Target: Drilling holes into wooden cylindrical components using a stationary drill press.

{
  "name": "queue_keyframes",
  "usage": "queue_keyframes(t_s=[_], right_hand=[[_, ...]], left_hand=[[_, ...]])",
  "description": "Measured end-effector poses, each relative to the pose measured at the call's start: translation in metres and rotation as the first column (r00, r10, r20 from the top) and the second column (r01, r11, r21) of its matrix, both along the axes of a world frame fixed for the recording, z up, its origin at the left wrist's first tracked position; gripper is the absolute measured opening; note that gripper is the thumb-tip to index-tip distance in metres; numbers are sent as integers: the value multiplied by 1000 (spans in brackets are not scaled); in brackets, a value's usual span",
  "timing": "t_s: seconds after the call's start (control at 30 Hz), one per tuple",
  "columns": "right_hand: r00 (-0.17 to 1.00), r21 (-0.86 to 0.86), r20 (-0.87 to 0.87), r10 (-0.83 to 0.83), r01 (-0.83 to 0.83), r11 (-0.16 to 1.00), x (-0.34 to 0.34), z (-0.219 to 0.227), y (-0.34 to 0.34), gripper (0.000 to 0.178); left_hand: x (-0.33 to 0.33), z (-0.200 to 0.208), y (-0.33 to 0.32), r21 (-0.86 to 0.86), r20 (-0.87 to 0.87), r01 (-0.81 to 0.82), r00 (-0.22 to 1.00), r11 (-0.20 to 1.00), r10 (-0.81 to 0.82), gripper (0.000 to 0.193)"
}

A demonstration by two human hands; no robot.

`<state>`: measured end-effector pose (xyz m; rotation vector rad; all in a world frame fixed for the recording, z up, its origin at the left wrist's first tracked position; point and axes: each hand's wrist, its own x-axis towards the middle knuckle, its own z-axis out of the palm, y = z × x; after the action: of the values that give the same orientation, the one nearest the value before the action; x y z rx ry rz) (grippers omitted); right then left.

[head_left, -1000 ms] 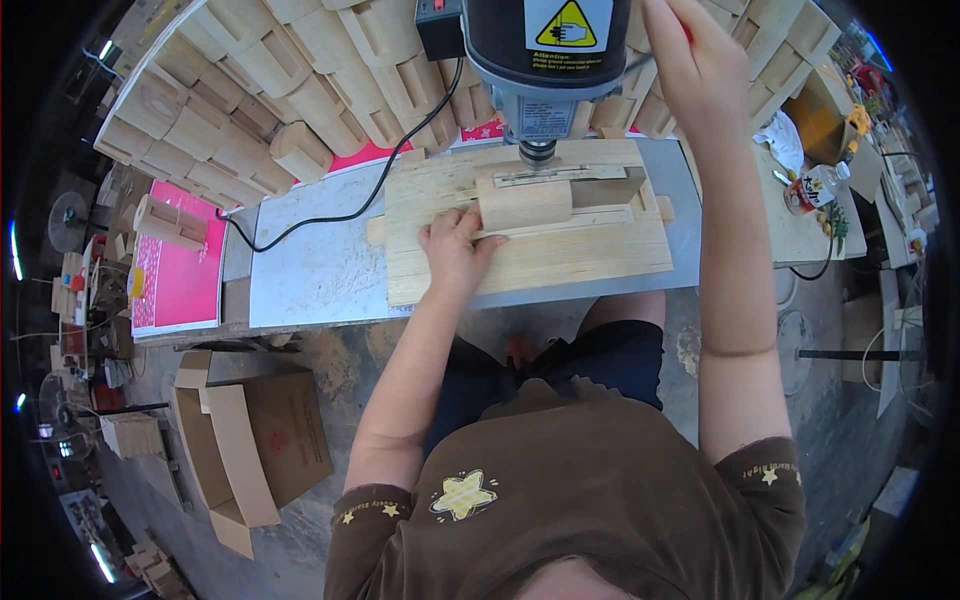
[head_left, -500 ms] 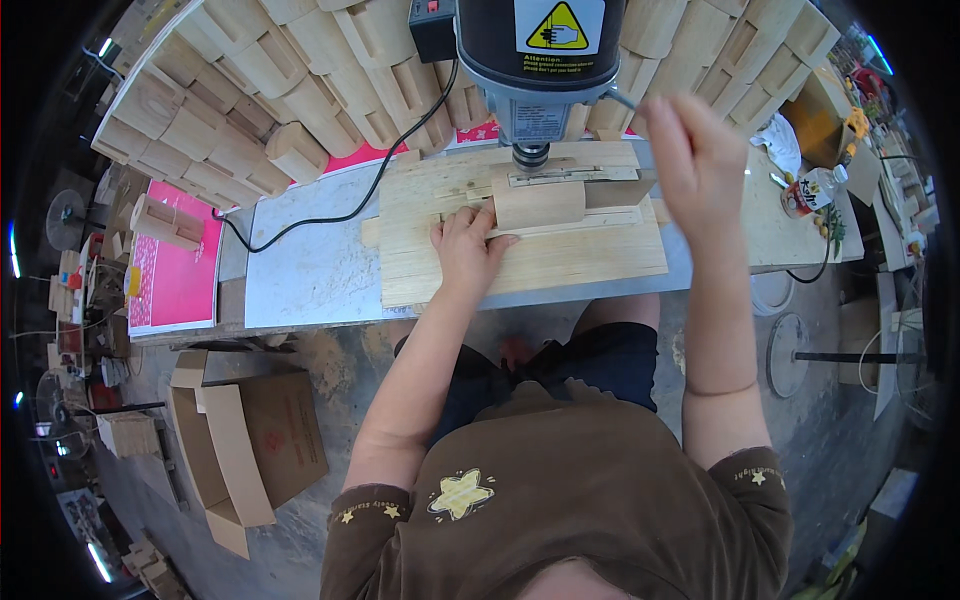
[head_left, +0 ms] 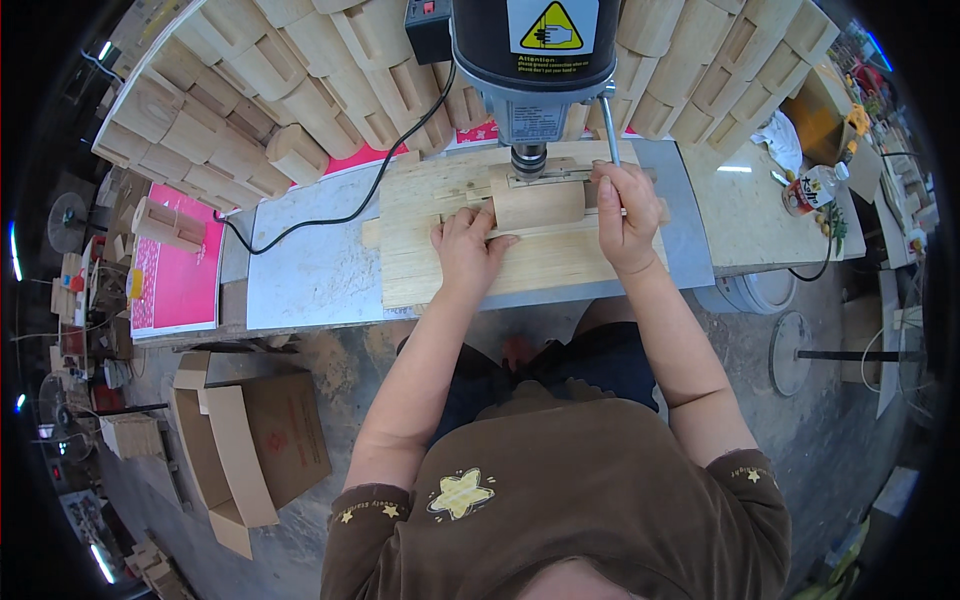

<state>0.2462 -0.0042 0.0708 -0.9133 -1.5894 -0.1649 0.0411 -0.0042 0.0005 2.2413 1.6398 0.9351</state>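
Note:
A short rounded wooden block [head_left: 538,206] lies in a wooden jig board [head_left: 570,265] on the table. My left hand [head_left: 467,247] rests on the board, its fingertips holding the block's left end and its thumb near the front edge. Above stands a drill press [head_left: 535,75] with a dark motor housing, and its chuck [head_left: 528,160] is over the back part of the block. My right hand [head_left: 628,212] is closed around the lower end of the drill press lever [head_left: 611,132], at the block's right. The bit's tip cannot be made out.
Several rows of slotted wooden blocks [head_left: 215,105] are stacked behind. A black cable [head_left: 360,205] runs left across the table. One loose block [head_left: 167,222] sits on a pink sheet [head_left: 180,285]. A bottle [head_left: 812,188] stands right; an open carton [head_left: 265,440] is on the floor.
My right hand has come down and to the left, drawing the lever from pointing sideways to hanging down toward me. My left hand and the block have stayed put.

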Motion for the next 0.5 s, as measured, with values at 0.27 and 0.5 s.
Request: queue_keyframes(t_s=[0.27,0.5], right_hand=[[997,-102,-57,-45,39,994,0,119,4,18],[986,-234,46,-159,166,958,20,157,108,38]], left_hand=[[-3,1,0,-27,-2,-10,1000,1000,10,50],[2,7,9,-154,208,25,978,988,8,45]])
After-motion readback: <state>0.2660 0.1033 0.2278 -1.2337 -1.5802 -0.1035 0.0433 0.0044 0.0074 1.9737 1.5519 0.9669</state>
